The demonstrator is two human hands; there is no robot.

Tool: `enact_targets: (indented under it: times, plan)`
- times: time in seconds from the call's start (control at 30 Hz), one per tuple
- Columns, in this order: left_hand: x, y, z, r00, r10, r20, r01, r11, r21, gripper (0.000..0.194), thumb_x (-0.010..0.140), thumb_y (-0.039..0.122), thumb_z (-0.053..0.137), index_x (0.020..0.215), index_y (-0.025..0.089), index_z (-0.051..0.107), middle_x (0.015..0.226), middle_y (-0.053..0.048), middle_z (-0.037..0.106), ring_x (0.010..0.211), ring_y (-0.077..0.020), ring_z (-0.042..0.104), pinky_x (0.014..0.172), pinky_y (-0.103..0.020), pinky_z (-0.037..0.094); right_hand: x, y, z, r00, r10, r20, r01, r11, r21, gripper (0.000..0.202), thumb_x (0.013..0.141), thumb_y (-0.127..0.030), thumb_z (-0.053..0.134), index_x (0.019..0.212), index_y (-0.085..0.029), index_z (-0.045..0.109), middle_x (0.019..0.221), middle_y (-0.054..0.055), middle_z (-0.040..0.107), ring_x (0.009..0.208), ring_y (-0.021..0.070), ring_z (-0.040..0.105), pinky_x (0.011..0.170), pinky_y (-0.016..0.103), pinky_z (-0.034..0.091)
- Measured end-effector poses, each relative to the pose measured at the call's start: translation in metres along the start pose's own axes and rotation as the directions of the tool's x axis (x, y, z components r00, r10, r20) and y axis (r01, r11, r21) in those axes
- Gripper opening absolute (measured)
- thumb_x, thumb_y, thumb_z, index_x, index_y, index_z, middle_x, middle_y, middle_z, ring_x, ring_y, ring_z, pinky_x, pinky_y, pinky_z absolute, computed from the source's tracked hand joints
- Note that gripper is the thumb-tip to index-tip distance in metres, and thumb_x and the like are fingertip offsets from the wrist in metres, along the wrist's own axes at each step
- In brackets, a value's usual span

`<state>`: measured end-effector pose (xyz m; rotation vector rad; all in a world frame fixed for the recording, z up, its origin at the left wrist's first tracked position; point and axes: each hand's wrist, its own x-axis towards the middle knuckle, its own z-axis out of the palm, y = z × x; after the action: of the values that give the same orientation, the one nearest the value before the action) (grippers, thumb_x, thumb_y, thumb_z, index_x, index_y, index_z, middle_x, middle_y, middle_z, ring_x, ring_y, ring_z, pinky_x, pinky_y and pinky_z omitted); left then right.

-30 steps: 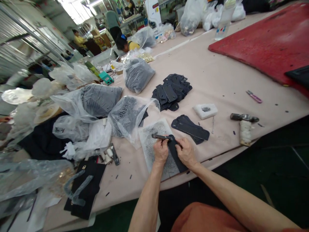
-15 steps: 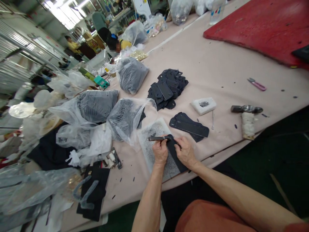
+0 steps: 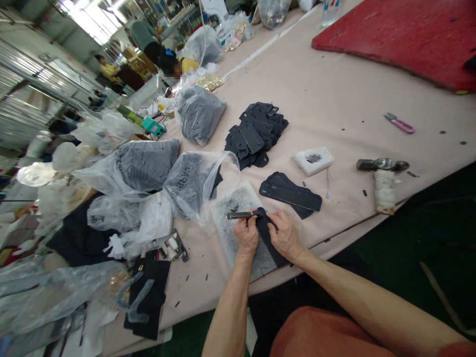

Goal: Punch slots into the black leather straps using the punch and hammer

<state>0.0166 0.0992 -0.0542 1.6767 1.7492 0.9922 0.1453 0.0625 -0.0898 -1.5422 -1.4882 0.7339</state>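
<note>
My left hand (image 3: 247, 235) is closed around a metal punch (image 3: 240, 215), which lies nearly level with one end at the top of a black strip (image 3: 270, 241). My right hand (image 3: 285, 235) grips the strip's right edge with bent fingers. Under the strip is a white cutting board (image 3: 226, 208) marked with many dark dents. Just beyond my right hand, a few black slotted pieces (image 3: 292, 193) lie overlapped. A larger pile of similar pieces (image 3: 256, 131) sits farther back. The punch's working tip is hard to make out.
To the right lie a hammer (image 3: 383, 166) with a wrapped handle, pink-handled snips (image 3: 399, 123) and a white block (image 3: 313, 161) with a thin metal pin (image 3: 327, 183). Plastic bags (image 3: 147, 163) crowd the left. A red sheet (image 3: 401, 39) covers the far right. Co-workers are in the background.
The view has shifted slightly. Both hands keep their grip on the punch and strip, with almost no movement.
</note>
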Motion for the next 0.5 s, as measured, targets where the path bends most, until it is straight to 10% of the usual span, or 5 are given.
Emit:
enact_targets:
  times: [0.5]
  plan:
    - [-0.0007, -0.0017, 0.0081, 0.997, 0.076, 0.002, -0.076, 0.992, 0.098, 0.023, 0.090, 0.028, 0.049, 0.097, 0.021, 0.070, 0.097, -0.008, 0.075, 0.093, -0.0234, 0.070, 0.088, -0.038, 0.053, 0.0004, -0.0001, -0.0006, 1.000, 0.002, 0.017, -0.001, 1.000, -0.021, 0.036, 0.086, -0.017, 0.046, 0.117, -0.013, 0.063, 0.097, 0.011, 0.058, 0.091, 0.0240, 0.055, 0.087, 0.039, 0.048]
